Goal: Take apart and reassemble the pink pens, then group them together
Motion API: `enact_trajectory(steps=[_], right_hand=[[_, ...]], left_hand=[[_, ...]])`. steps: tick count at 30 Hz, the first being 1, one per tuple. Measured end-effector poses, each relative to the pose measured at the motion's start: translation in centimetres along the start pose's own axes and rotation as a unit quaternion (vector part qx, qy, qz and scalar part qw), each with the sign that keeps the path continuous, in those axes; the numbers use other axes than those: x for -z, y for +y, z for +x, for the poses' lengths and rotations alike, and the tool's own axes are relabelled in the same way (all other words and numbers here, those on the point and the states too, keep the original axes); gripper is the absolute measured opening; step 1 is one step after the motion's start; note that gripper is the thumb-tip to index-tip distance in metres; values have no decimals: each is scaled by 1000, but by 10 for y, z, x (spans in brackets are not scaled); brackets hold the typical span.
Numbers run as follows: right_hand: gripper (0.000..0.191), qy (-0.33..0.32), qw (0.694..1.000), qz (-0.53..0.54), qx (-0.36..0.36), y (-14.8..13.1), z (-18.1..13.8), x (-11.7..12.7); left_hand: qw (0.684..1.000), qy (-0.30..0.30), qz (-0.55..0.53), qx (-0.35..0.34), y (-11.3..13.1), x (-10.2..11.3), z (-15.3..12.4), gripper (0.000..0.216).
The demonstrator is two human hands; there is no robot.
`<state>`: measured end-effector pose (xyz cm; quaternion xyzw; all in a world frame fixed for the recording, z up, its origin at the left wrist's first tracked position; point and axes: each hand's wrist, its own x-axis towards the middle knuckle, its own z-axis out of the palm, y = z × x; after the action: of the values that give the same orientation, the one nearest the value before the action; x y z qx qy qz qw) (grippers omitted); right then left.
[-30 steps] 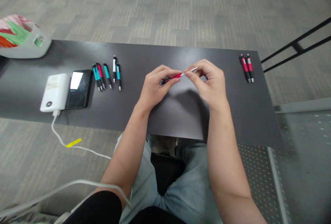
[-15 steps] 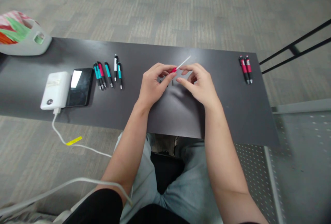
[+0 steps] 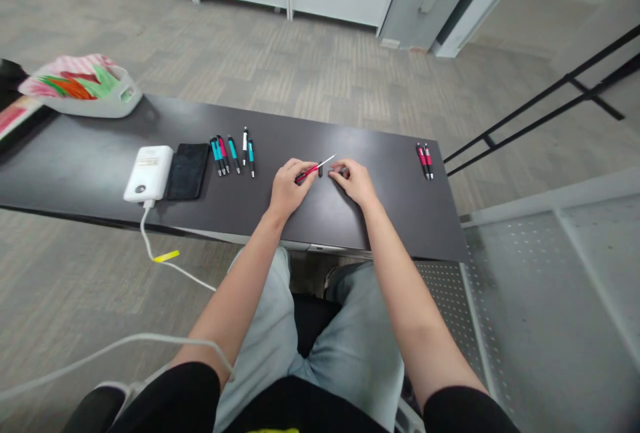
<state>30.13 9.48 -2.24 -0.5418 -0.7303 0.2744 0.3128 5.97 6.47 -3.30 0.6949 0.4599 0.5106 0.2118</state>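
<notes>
My left hand (image 3: 287, 188) rests on the dark table (image 3: 380, 220), fingers closed on a red pen barrel (image 3: 306, 173) with a thin white refill sticking out toward the upper right. My right hand (image 3: 353, 180) lies just to its right, fingertips down on the table at small dark pen parts (image 3: 340, 172); whether it grips them is unclear. One small black part (image 3: 321, 170) lies between the hands. Several teal, red and white pens (image 3: 231, 152) lie in a row to the left. Two red pens (image 3: 424, 160) lie near the table's right end.
A white power bank (image 3: 147, 173) with a white cable (image 3: 150, 246) and a black phone (image 3: 187, 170) lie left of the pens. A grey basket with colourful cloth (image 3: 80, 86) sits at the far left. A black railing (image 3: 540, 106) runs at the right.
The camera has tilted up and drawn back, so the table looks smaller. My right hand let go of the refill and dropped to the table. My left hand still holds the red barrel.
</notes>
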Motion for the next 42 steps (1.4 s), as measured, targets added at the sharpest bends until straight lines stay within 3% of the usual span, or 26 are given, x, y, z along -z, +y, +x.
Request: enact_trajectory(steps=[2, 5, 8, 12, 17, 26, 38, 42], right_hand=[[10, 23, 998, 48, -36, -1, 1, 0], [16, 112, 977, 166, -76, -6, -8, -3], [25, 187, 939, 272, -101, -13, -32, -11], [33, 216, 921, 305, -113, -23, -74, -19], [34, 210, 916, 319, -120, -33, -96, -21], [36, 203, 914, 324, -133, -35, -92, -20], [32, 136, 934, 299, -142, -45, -98, -18], [39, 117, 938, 287, -157, -49, -98, -20]], left_hand=[[999, -15, 42, 0, 1, 10, -8, 14], [997, -55, 50, 28, 6, 22, -18, 15], [993, -95, 11, 63, 11, 29, -26, 14], [989, -124, -14, 82, 17, 33, -34, 13], [985, -156, -14, 75, 17, 33, -37, 13], [978, -192, -8, 78, 13, 34, -36, 14], [978, -197, -9, 65, 13, 35, -36, 15], [977, -204, -13, 64, 15, 35, -36, 14]])
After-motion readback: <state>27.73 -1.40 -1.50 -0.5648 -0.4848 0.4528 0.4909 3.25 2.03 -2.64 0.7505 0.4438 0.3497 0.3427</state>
